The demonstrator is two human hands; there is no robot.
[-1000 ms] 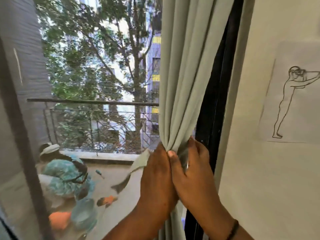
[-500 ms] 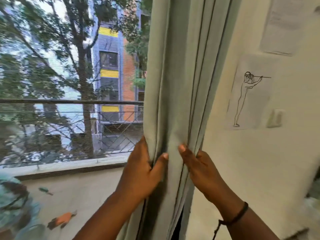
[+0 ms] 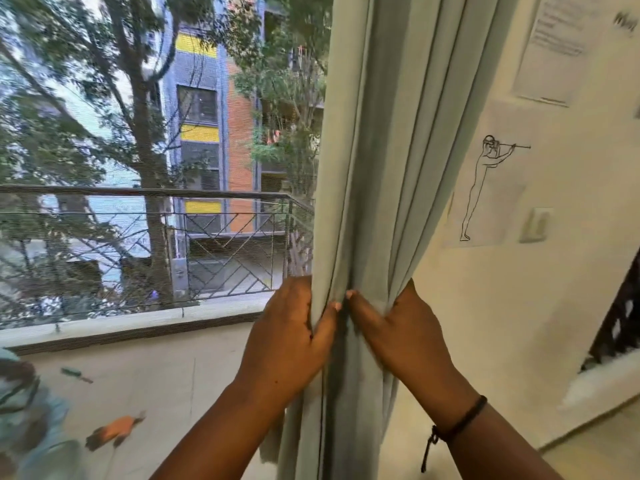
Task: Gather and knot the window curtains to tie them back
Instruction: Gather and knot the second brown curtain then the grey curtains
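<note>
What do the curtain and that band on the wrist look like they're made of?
The curtain looks like a matte, pale green woven cloth: it falls in soft folds and bunches where both hands grip it. The band on the right wrist seems to be black braided cord, with a knotted end dangling.

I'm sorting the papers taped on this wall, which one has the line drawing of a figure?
The lower white paper sheet, nearest the pale green curtain; the upper white sheet carries only blurred text.

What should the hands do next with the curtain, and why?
Probably squeeze the folds into one tight bunch. The left hand and right hand both grip the pale green curtain side by side, thumbs nearly meeting, but it hangs straight with no knot begun.
</note>
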